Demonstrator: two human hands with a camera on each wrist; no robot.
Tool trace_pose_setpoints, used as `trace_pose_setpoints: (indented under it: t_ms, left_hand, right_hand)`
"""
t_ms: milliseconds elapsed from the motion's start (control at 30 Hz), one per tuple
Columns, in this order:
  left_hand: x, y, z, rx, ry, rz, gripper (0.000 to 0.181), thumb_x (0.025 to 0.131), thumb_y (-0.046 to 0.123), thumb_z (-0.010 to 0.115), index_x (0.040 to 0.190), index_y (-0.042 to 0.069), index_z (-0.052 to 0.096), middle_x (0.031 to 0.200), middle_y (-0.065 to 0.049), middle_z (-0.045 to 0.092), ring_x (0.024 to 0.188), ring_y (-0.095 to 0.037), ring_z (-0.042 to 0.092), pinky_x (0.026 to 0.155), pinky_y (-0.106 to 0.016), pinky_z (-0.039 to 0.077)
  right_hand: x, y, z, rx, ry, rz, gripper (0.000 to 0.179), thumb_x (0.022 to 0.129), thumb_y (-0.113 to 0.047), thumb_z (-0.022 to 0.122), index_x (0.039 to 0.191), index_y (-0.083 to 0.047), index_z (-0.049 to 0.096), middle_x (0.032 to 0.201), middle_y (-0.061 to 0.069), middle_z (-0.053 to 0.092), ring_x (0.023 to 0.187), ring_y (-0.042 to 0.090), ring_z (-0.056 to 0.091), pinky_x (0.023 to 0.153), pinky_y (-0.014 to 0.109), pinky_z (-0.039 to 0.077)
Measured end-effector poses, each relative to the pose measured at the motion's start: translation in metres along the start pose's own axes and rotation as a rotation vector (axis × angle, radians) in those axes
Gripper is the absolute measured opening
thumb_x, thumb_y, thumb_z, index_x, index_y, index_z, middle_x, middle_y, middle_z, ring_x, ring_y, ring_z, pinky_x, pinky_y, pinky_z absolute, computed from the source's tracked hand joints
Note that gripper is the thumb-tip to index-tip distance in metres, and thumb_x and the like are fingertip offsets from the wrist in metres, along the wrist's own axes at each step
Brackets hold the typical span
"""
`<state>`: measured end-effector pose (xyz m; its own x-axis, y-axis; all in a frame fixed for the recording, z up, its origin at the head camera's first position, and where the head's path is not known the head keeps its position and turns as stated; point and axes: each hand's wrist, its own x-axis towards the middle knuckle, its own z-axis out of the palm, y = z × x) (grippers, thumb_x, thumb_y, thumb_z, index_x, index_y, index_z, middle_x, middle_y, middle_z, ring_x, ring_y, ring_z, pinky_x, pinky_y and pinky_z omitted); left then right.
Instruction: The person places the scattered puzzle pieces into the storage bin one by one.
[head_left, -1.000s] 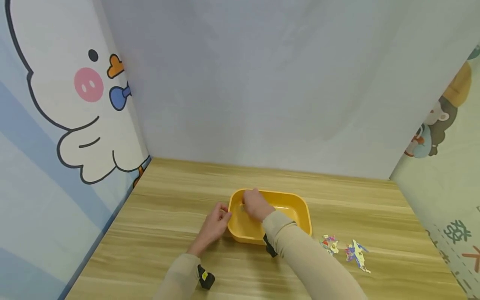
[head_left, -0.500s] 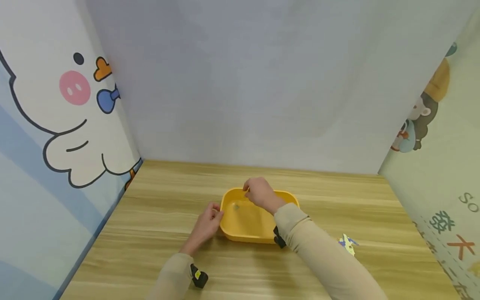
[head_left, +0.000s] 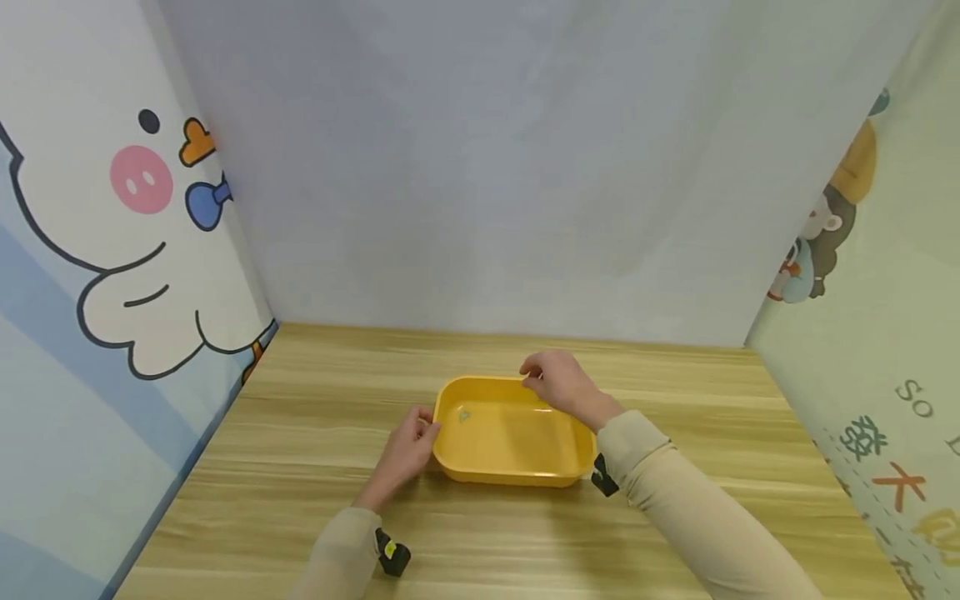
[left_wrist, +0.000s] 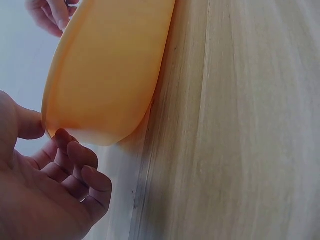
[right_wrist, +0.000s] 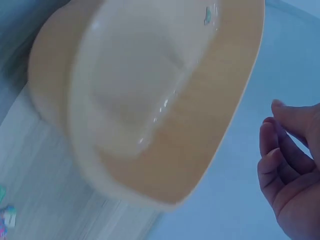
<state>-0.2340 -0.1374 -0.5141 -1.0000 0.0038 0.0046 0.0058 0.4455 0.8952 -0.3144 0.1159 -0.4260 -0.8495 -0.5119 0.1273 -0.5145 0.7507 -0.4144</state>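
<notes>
A yellow plastic tray (head_left: 517, 442) with raised sides sits on the wooden table. My left hand (head_left: 405, 450) pinches its left rim between thumb and index finger; in the left wrist view the hand's (left_wrist: 55, 185) other fingers are curled beneath. Over the far rim is my right hand (head_left: 558, 379), its fingers loosely bent. The right wrist view shows that hand (right_wrist: 295, 160) apart from the rim, nothing between thumb and fingertips. On the tray's floor, toward its left end, lies a small pale green flat piece (head_left: 463, 414), also visible in the right wrist view as a shiny scrap (right_wrist: 207, 16).
Small colourful pieces (right_wrist: 7, 217) lie on the table to the right of the tray, hidden by the right sleeve (head_left: 697, 500) in the head view. A grey backdrop (head_left: 480, 208) rises behind the wooden table (head_left: 337, 358), with printed panels at both sides.
My right hand has come up out of the tray and moved right, leaving the small green piece on its floor. The left hand keeps its pinch. The head view has shifted slightly.
</notes>
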Motion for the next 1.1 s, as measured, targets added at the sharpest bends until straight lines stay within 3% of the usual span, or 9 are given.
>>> trace_pose_setpoints:
  t_ms: [233, 667, 1100]
  left_hand:
    - [-0.003, 0.001, 0.002, 0.0, 0.013, 0.003, 0.018, 0.097, 0.012, 0.051, 0.11, 0.0, 0.048, 0.076, -0.009, 0.059, 0.066, -0.017, 0.05, 0.06, -0.031, 0.041]
    - [-0.001, 0.003, 0.0, 0.001, 0.016, -0.018, 0.018, 0.098, 0.014, 0.051, 0.11, 0.001, 0.048, 0.075, -0.008, 0.056, 0.066, -0.019, 0.049, 0.06, -0.031, 0.04]
    - [-0.002, 0.004, 0.003, 0.008, 0.008, -0.02, 0.018, 0.099, 0.015, 0.049, 0.111, 0.001, 0.047, 0.074, -0.006, 0.056, 0.066, -0.018, 0.049, 0.06, -0.03, 0.04]
  right_hand:
    - [-0.02, 0.021, -0.015, -0.009, 0.076, -0.004, 0.014, 0.088, -0.007, 0.067, 0.101, -0.001, 0.071, 0.09, 0.006, 0.068, 0.079, 0.02, 0.062, 0.071, 0.036, 0.051]
    - [-0.054, 0.059, -0.026, 0.021, 0.111, 0.072, 0.012, 0.086, -0.003, 0.068, 0.097, 0.003, 0.07, 0.087, 0.009, 0.068, 0.076, 0.021, 0.062, 0.069, 0.036, 0.051]
    - [-0.086, 0.093, -0.026, 0.024, 0.028, 0.131, 0.016, 0.083, -0.003, 0.071, 0.096, 0.007, 0.068, 0.078, 0.005, 0.066, 0.071, 0.019, 0.061, 0.066, 0.035, 0.051]
